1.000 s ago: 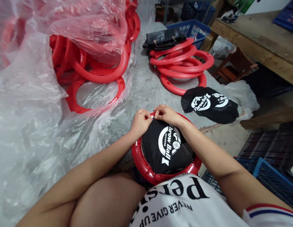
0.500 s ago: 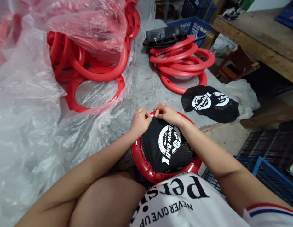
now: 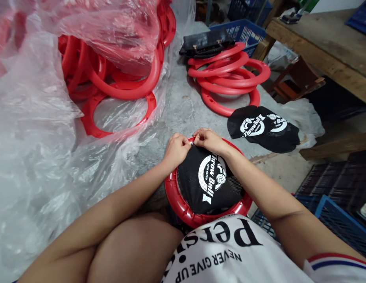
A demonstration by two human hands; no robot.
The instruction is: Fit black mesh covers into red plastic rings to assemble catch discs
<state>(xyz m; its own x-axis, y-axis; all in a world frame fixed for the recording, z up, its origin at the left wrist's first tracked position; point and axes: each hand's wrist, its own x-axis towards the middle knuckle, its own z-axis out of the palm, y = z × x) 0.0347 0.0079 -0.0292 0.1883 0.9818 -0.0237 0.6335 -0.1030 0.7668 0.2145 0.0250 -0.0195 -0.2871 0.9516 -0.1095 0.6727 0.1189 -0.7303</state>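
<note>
A red plastic ring [image 3: 183, 208] rests in my lap with a black mesh net [image 3: 209, 184] printed "Throw Ball" laid across it. My left hand [image 3: 177, 149] and my right hand [image 3: 208, 140] meet at the ring's far edge. Both are closed, pinching the net's rim against the ring. The fingertips touch each other there, hiding the spot they press.
A stack of red rings [image 3: 228, 76] lies ahead on the grey floor [image 3: 183, 110], a black bag [image 3: 205, 43] on top. Two more black nets [image 3: 264, 129] lie right of it. Clear plastic sheeting [image 3: 38, 129] holds many rings [image 3: 118, 82] at left. Wooden bench [image 3: 324, 51] and blue crates [image 3: 339, 220] at right.
Both hands stay pinched at the ring's far edge; they have crept slightly closer together. The view has shifted a little.
</note>
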